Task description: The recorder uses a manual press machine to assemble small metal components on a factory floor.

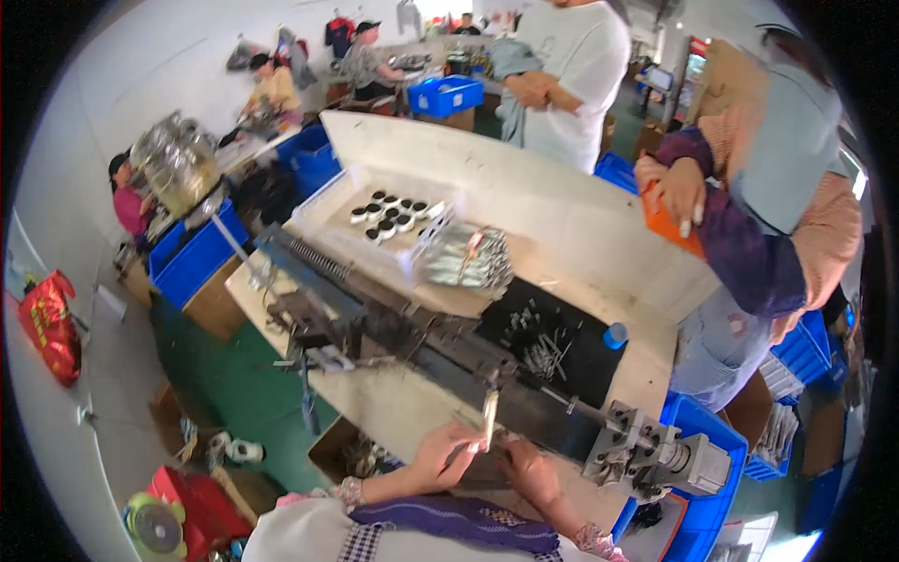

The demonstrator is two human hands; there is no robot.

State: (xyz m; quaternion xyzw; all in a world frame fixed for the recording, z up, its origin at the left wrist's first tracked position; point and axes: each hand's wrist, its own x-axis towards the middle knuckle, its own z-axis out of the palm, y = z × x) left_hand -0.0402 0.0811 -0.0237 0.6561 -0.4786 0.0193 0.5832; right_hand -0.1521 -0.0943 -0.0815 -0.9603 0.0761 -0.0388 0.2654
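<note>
My left hand (446,456) is closed in a pinch on the lower end of a slim, shiny metal strip (490,417), which stands almost upright at the machine's front edge. Just right of it, my right hand (532,474) has its fingers curled in; whether a small part sits in them is hidden. Both hands are in front of a long dark bench machine (421,342) that runs across the table. Behind the machine, small metal pins (545,358) are scattered over a black mat (590,370). A banded bundle of silvery strips (465,258) lies farther back.
A clear plastic tray (314,220) holds several black-topped white round parts (384,223). The blue cap (614,335) is on the mat's right edge. A motor block (688,462) ends the machine at right, above a blue bin (726,440). Two people stand beyond the pale board (524,183).
</note>
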